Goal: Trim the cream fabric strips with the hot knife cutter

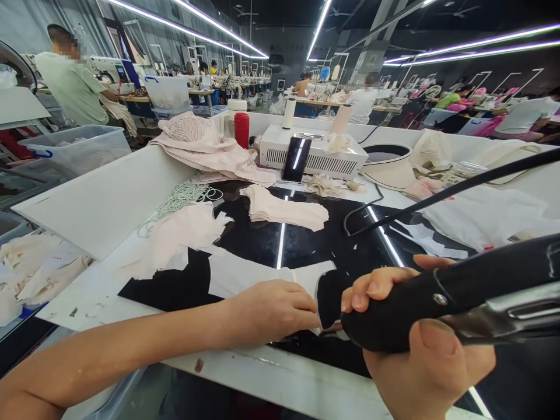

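My right hand (431, 361) is wrapped round a black handheld tool (476, 280) with a metal lever, at the lower right. Just left of the tool's tip, my left hand (277, 312) has its fingers pressed together at the edge of a white sheet (245, 275) on the black glossy surface (350, 224). What its fingertips grip is too small to make out. Beyond the sheet lies a stack of pale pink fabric pieces (284, 210). More pale fabric (181, 233) sits to the left.
A black cable (459, 188) crosses the right side. At the back stand a white box (312, 153), a phone (296, 158), a red bottle (241, 129) and a visor (388, 166). A person (72, 81) stands at the far left; others are farther back.
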`<state>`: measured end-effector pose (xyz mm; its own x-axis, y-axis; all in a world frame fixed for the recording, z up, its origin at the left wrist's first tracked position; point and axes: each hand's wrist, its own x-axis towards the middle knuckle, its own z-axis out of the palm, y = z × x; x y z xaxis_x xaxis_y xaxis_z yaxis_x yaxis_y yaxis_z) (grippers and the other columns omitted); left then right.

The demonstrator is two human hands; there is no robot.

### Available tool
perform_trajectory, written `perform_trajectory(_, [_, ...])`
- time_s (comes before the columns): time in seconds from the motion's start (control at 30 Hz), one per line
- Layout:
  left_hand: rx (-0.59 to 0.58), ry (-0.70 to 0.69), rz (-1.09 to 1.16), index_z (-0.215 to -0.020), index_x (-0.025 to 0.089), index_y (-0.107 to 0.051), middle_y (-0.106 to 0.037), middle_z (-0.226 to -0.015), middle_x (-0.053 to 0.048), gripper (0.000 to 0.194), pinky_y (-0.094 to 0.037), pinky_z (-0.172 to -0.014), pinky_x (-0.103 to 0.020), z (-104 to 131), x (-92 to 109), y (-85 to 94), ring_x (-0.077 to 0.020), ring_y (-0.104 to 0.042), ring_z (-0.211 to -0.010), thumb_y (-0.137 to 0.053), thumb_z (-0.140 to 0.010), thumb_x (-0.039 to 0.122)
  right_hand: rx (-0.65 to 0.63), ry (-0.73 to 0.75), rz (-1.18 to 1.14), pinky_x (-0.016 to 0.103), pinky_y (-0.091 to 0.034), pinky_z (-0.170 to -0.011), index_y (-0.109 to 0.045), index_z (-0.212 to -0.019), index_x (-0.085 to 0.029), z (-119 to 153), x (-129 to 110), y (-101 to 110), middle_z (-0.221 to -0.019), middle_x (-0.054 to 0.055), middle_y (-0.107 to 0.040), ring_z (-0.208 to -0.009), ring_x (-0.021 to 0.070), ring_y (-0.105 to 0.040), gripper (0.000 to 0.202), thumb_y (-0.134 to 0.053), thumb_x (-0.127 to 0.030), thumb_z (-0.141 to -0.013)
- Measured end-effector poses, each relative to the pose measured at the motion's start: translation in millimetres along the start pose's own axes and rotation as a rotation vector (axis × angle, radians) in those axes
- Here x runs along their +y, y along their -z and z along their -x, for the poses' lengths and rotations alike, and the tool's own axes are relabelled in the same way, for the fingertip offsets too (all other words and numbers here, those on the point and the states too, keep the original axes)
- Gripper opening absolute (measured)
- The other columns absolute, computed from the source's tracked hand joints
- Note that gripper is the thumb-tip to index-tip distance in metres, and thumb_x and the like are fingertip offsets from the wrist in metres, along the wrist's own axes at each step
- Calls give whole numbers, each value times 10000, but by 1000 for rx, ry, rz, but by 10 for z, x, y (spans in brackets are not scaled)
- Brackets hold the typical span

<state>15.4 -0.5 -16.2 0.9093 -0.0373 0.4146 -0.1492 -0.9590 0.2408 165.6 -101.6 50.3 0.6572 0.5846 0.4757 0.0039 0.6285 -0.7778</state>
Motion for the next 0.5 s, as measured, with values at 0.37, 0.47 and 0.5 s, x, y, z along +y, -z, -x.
perform_trajectory(0.37, [39,81,29,-1009,191,-727,-793,-1058,-52,144,-571,-957,-339,-57,19,-21,-205,-724,-989,-647,-1124,155,3,-7,11,308,-505,-435,-656,-1135,-259,11,5,20,-716,-54,-645,-509,189,-594,536,-968,-510,-780])
perform_trajectory(0.47, [54,65,25,-999,184,-724,-793,-1057,-52,136,-567,-940,-329,-56,11,-28,-204,-723,-984,-663,-1115,147,1,-5,18,311,-504,-448,-650,-1142,-261,11,10,24,-720,-55,-639,-517,189,-591,543,-963,-520,-782])
perform_trajectory(0.5, [58,53,16,-997,179,-721,-791,-1065,-56,138,-566,-939,-322,-48,6,-29,-205,-723,-988,-661,-1115,143,-2,-7,15,310,-506,-451,-651,-1145,-261,11,10,24,-723,-54,-643,-521,190,-594,543,-963,-519,-783])
